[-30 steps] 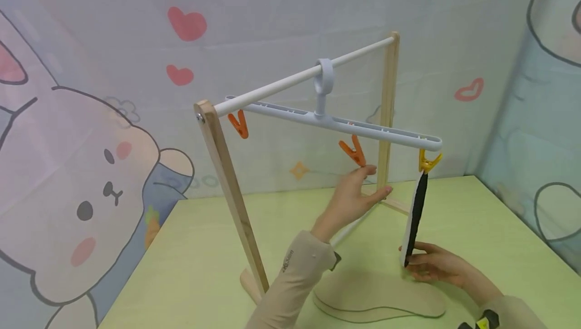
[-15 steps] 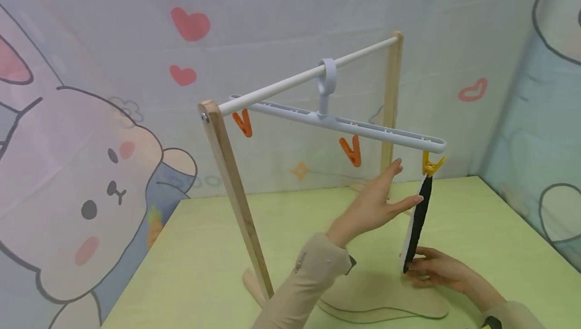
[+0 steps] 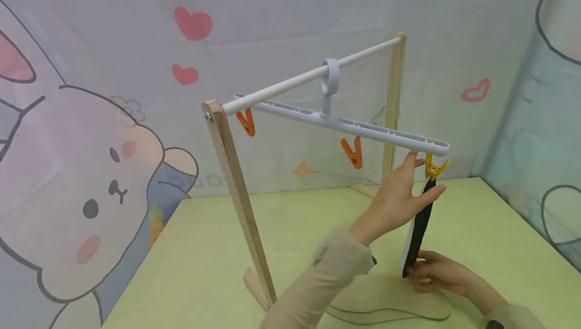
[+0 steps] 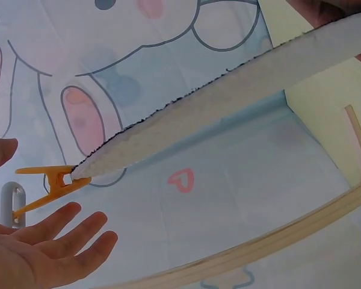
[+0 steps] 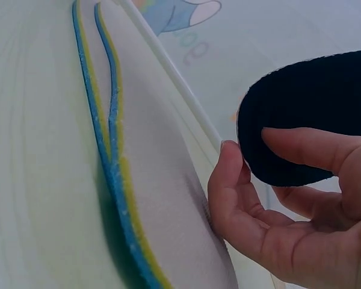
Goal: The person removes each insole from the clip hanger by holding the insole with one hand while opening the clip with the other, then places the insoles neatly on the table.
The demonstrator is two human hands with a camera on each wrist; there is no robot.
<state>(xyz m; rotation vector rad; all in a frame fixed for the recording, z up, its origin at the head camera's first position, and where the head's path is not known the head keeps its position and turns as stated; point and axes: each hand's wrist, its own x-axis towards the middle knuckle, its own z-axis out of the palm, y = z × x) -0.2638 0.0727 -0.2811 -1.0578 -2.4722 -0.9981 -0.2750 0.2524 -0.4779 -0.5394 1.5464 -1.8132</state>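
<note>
A thin insole [image 3: 419, 233], black on one face and white on the other, hangs from a yellow clip [image 3: 436, 170] at the right end of the pale grey hanger [image 3: 381, 132]. My right hand [image 3: 447, 274] pinches its rounded lower end; the thumb lies on the black face [image 5: 313, 90] in the right wrist view. My left hand [image 3: 396, 199] is raised near the clip, thumb and fingers spread to either side of it. In the left wrist view the clip [image 4: 60, 180] sits between thumb and fingers, with no grip on it visible.
The hanger hooks over the white rod [image 3: 290, 84] of a wooden stand [image 3: 240, 198]. Two orange clips, one at the left [image 3: 246, 122] and one mid-hanger [image 3: 352, 152], hang from it. Beige insoles [image 3: 390, 298] with yellow and blue edges lie stacked on the green table [image 3: 190, 253].
My left hand has moved right, from below the middle orange clip to the yellow clip. My right hand keeps its pinch on the insole's lower end.
</note>
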